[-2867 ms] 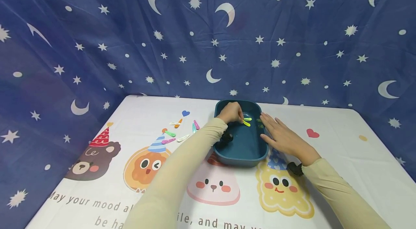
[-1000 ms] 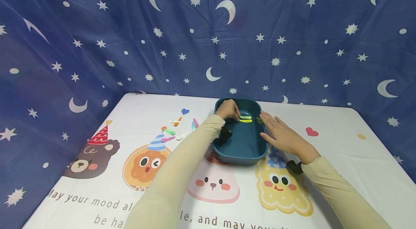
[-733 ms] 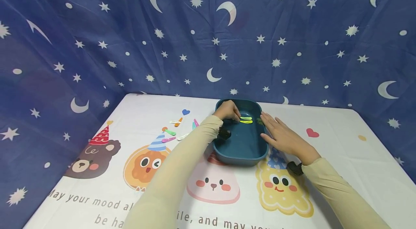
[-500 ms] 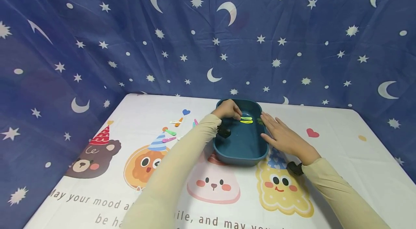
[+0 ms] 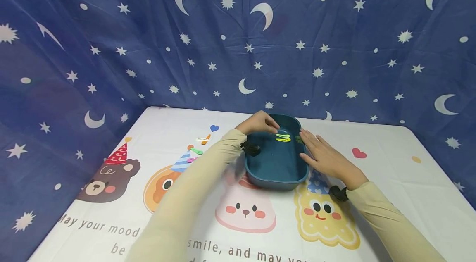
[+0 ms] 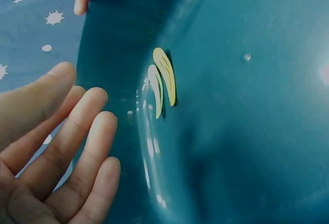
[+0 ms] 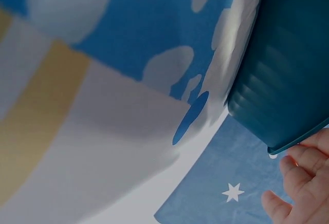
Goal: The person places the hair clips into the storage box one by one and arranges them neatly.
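Two snap hair clips lie side by side on the floor of a dark teal bin (image 5: 277, 167), near its far end. One is a yellow clip (image 5: 283, 140), the other a pale green clip (image 5: 282, 135). Above the bin's far left part hovers my left hand (image 5: 260, 122), its fingers loosely bent. In the left wrist view nothing lies between the thumb and fingers, and both clips are apart from them. My right hand (image 5: 325, 156) rests with straight fingers against the bin's right rim; the right wrist view shows its fingertips at that rim.
Left of the bin on the printed white tablecloth (image 5: 390, 212) lie more hair clips: an orange clip (image 5: 206, 139), a white clip (image 5: 201, 139), a green clip (image 5: 197, 151) and a pink clip (image 5: 191, 160). My left sleeve covers part of that area. A blue star-patterned curtain (image 5: 208, 26) hangs behind.
My left hand has let go of the yellow clip, which now lies beside the pale green one. The hand has risen and drawn back left. My right hand has stayed at the rim.
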